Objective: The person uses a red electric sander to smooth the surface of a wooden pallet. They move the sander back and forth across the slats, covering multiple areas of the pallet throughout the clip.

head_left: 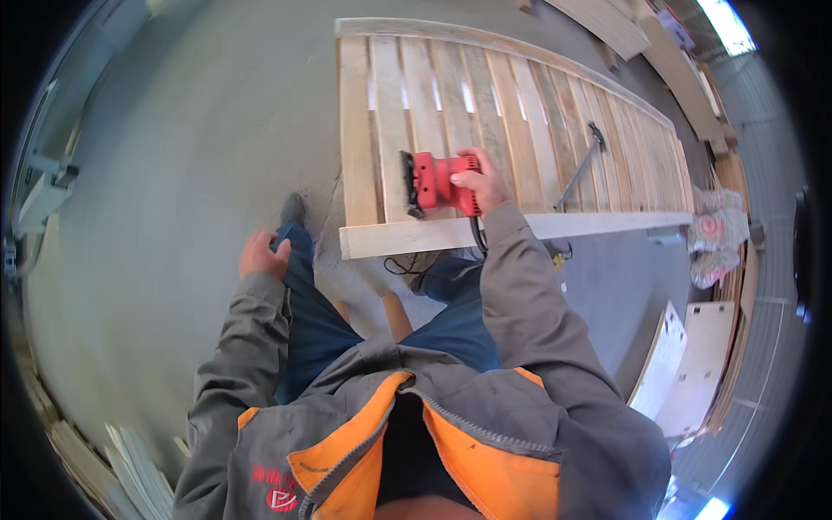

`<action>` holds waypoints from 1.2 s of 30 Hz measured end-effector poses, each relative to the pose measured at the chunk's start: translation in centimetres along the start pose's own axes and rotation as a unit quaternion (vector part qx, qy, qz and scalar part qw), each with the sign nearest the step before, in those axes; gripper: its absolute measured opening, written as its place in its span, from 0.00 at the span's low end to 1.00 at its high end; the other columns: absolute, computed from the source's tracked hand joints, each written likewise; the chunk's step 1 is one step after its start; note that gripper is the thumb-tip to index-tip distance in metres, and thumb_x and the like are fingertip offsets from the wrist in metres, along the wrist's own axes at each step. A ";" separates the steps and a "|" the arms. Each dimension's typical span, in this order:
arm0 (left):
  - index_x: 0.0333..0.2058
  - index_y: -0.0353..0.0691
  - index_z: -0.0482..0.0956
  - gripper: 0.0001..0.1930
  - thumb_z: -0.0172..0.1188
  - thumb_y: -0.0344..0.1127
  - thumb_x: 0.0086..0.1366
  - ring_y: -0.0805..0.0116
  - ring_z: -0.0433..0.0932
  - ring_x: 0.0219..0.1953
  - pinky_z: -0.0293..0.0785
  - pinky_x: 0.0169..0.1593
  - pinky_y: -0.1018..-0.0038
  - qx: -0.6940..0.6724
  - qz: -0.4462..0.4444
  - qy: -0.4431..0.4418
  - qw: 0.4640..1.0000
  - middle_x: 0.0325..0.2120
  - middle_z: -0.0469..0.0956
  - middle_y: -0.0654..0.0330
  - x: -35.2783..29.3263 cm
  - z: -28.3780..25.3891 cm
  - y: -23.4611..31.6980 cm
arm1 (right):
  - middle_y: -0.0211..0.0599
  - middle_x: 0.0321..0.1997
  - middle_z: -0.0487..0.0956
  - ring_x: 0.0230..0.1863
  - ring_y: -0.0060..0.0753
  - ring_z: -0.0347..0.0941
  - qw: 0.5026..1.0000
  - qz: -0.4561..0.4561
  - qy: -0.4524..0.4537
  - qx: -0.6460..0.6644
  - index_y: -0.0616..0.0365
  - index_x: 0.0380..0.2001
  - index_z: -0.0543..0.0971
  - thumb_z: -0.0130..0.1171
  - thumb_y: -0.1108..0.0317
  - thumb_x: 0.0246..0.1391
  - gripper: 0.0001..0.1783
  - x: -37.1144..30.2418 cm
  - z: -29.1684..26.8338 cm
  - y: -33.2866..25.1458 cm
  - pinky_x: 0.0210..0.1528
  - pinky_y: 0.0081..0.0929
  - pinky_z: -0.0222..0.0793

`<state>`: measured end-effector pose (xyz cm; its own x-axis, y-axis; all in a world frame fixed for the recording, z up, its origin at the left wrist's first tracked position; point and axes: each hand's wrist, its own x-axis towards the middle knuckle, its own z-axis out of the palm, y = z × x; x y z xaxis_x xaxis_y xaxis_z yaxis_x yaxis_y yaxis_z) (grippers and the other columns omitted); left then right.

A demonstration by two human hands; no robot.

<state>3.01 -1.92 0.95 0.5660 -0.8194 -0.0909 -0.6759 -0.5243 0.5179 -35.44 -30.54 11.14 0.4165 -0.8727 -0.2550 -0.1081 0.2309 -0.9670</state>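
Note:
My right hand (pixel 482 180) grips a red electric sander (pixel 438 183), whose black pad rests on the slats near the front left of a long wooden slatted panel (pixel 520 113). The sander's black cord (pixel 476 238) drops over the panel's front rail. My left hand (pixel 263 253) lies on my left thigh against the blue trousers, holding nothing, its fingers loosely curled.
A hammer (pixel 581 169) lies on the slats to the right of the sander. Flat wooden boards (pixel 685 364) lean at the right, with a patterned cloth (pixel 715 234) beyond the panel's end. More planks (pixel 624 26) lie at the back right. Concrete floor (pixel 173 173) spreads to the left.

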 end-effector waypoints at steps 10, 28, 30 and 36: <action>0.45 0.40 0.88 0.17 0.69 0.46 0.65 0.49 0.84 0.50 0.80 0.55 0.58 0.034 -0.027 -0.021 0.999 0.46 0.87 0.51 -0.4 -0.1 0.1 | 0.41 0.50 0.79 0.52 0.37 0.76 0.990 -0.042 0.001 -0.133 0.58 0.59 0.76 0.74 0.64 0.45 0.35 -0.7 1.6 -0.6 0.57 0.34 0.74; 0.44 0.41 0.88 0.18 0.68 0.48 0.65 0.49 0.85 0.49 0.80 0.54 0.57 0.075 -0.017 -0.036 0.996 0.44 0.87 0.51 0.5 0.4 0.5 | 0.45 0.48 0.83 0.50 0.40 0.80 0.991 -0.052 0.023 -0.118 0.59 0.57 0.76 0.75 0.63 0.43 0.36 -1.5 2.0 -0.2 0.56 0.36 0.76; 0.44 0.41 0.89 0.18 0.68 0.48 0.65 0.49 0.85 0.49 0.80 0.53 0.57 0.078 -0.022 -0.039 0.996 0.44 0.87 0.51 0.4 0.4 0.6 | 0.45 0.47 0.83 0.49 0.41 0.81 0.991 -0.052 0.023 -0.118 0.58 0.57 0.76 0.75 0.62 0.43 0.35 -1.4 2.2 0.0 0.55 0.35 0.76; 0.45 0.41 0.89 0.18 0.68 0.49 0.65 0.49 0.85 0.49 0.80 0.54 0.57 0.083 -0.020 -0.043 0.995 0.44 0.87 0.51 0.5 0.5 0.2 | 0.46 0.47 0.84 0.50 0.44 0.81 0.991 -0.059 0.029 -0.118 0.57 0.56 0.76 0.75 0.60 0.43 0.35 -0.6 2.0 0.6 0.55 0.37 0.76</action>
<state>2.91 -2.60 0.58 0.5564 -0.8101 -0.1849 -0.7265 -0.5823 0.3650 -33.91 -29.00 10.75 0.3861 -0.9127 -0.1337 -0.2729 0.0255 -0.9617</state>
